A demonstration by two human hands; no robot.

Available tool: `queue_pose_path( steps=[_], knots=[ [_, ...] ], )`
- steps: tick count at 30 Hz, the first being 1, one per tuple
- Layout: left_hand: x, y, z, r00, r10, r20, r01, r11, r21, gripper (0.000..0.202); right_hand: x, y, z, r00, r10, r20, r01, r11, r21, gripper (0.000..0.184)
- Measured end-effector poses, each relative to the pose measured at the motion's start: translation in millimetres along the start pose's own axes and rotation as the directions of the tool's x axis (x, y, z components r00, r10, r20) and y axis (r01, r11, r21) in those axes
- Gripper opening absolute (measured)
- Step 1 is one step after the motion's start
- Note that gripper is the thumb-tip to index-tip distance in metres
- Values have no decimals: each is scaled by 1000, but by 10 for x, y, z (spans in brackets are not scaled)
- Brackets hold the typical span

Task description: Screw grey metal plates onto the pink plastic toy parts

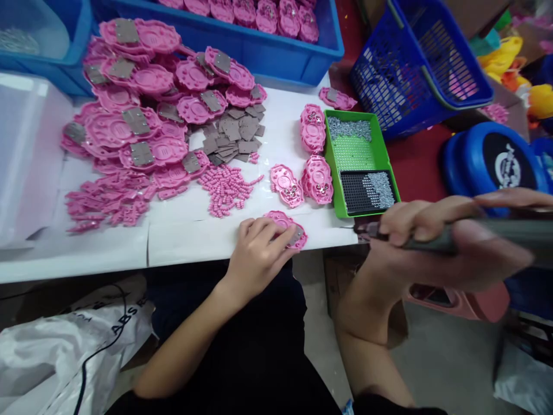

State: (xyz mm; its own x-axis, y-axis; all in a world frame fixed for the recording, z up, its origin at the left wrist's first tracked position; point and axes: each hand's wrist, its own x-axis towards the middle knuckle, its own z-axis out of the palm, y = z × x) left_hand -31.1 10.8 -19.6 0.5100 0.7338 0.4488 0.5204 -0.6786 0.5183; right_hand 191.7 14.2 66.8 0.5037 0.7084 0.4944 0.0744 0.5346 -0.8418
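My left hand (253, 253) presses a pink plastic casing (280, 219) with a grey metal plate against the front edge of the white table; its fingers lie over the part. In my right hand (436, 230) is a dark powered screwdriver (510, 231), partly hidden by the fingers and blurred, its tip pointing left just below the green tray (339, 199). That tray holds small silver screws (349, 128) and a black perforated insert (356, 190). Between tray and left hand lie more pink casings (317, 180), with shiny screws or metal bits showing on them.
A large heap of pink casings (151, 80) with plates covers the left, beside loose grey plates (237, 132), small pink beads (224, 187) and thin pink pieces (108, 199). Behind stand a blue bin (280, 57) and a blue basket (389, 86). A blue round stool-like object (458, 161) is right.
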Motion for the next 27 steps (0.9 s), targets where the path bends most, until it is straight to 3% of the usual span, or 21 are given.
queue_pose_path(
  steps=[3, 6, 9, 15, 21, 25, 27],
  knots=[
    [5, 6, 29, 998, -55, -20, 54, 997, -51, 36, -297, -27, 407, 986, -18, 166, 2, 995, 95, 25],
    [14, 6, 29, 998, -64, -10, 63, 994, -91, 25, -451, 46, 595, 971, 48, 232, -73, 992, 100, 20],
    [16, 0, 23, 998, -68, 17, 70, 992, -100, 15, -506, 117, 610, 966, 71, 247, -103, 988, 117, 22],
    [17, -19, 31, 995, -73, 63, 79, 993, -93, 16, -517, 133, 571, 958, 17, 288, -45, 995, 92, 27],
    [37, -24, 37, 997, -67, 37, 70, 993, -90, 18, -506, 146, 591, 945, 15, 326, -40, 997, 72, 26],
    [44, -22, 47, 997, -68, 35, 70, 994, -84, 15, -525, 240, 561, 907, 14, 420, -43, 997, 59, 27],
    [42, -24, 54, 997, -70, 37, 73, 994, -77, 14, -508, 286, 539, 860, 27, 510, -73, 995, 69, 25]
  ],
)
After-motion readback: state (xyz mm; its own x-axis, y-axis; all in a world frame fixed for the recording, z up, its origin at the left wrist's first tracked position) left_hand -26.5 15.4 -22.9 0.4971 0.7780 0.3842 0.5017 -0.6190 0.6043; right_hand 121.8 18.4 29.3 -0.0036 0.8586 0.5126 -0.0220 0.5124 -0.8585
